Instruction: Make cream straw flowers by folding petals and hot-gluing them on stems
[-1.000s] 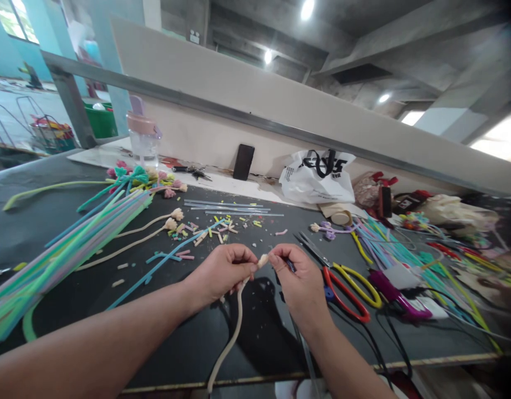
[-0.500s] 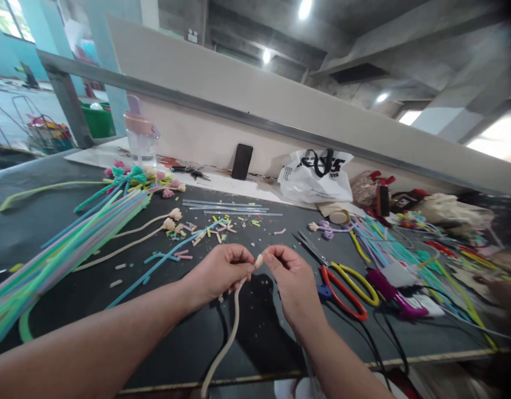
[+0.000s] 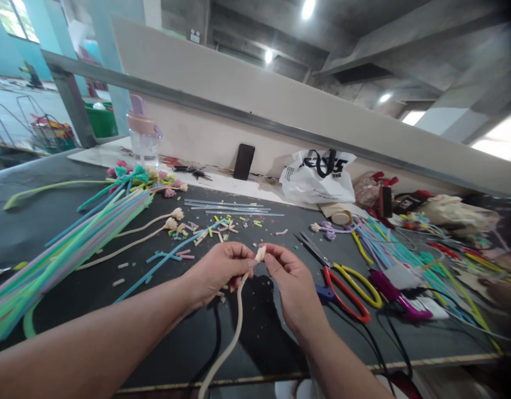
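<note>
Between my two hands is a cream pipe-cleaner flower (image 3: 260,255), a small bud on a long fuzzy stem (image 3: 238,318) that hangs down past the table's front edge. My left hand (image 3: 226,269) pinches the stem just under the bud. The fingertips of my right hand (image 3: 291,277) are closed at the bud's right side. Two finished-looking cream flowers (image 3: 171,224) on stems lie left of my hands. Blue pipe cleaners (image 3: 168,255) and short cut pieces (image 3: 203,235) are scattered just beyond my left hand.
Scissors (image 3: 347,288) with red and yellow handles lie right of my right hand, beside a purple glue gun (image 3: 399,296). A bundle of coloured pipe cleaners (image 3: 81,244) covers the left. Behind are clear sticks (image 3: 234,208), a phone (image 3: 244,162), a bottle (image 3: 143,138) and a white bag (image 3: 317,177).
The cream bud has turned upward between my fingers, and more of its petals show. My right fingertips have shifted slightly around it. The whole view has moved a little.
</note>
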Demonstrator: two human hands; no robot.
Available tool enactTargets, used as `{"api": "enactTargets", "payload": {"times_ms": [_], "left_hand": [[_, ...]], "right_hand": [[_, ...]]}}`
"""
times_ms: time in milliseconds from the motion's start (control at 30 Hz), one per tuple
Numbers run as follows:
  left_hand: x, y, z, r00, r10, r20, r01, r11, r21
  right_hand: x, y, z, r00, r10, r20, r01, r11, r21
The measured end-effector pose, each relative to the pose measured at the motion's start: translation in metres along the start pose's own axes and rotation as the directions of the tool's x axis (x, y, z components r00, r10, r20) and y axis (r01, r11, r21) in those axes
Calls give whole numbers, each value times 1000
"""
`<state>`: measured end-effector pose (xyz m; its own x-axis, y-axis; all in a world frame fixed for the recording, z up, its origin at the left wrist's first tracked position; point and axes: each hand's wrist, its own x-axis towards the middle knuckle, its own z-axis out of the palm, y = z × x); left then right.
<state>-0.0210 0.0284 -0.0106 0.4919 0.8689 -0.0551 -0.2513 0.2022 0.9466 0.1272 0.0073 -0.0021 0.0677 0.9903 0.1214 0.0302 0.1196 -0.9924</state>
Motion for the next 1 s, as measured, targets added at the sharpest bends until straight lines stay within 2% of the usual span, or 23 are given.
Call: {"api": "enactTargets", "payload": {"times_ms": [400,700,1000], "left_hand": [[2,-3,-1,999,41,14,-42,997,69],[3,-2,-2,999,41,-7,-40,998,45],[2,-2,-1,999,22,-28,-21,998,52]], "right_hand": [[-2,4,5,1000,23,18,-26,989,148],[0,-2,4,988,125,89,-147,940,309],[-2,1,7,992,119,48,-127,950,286]]}}
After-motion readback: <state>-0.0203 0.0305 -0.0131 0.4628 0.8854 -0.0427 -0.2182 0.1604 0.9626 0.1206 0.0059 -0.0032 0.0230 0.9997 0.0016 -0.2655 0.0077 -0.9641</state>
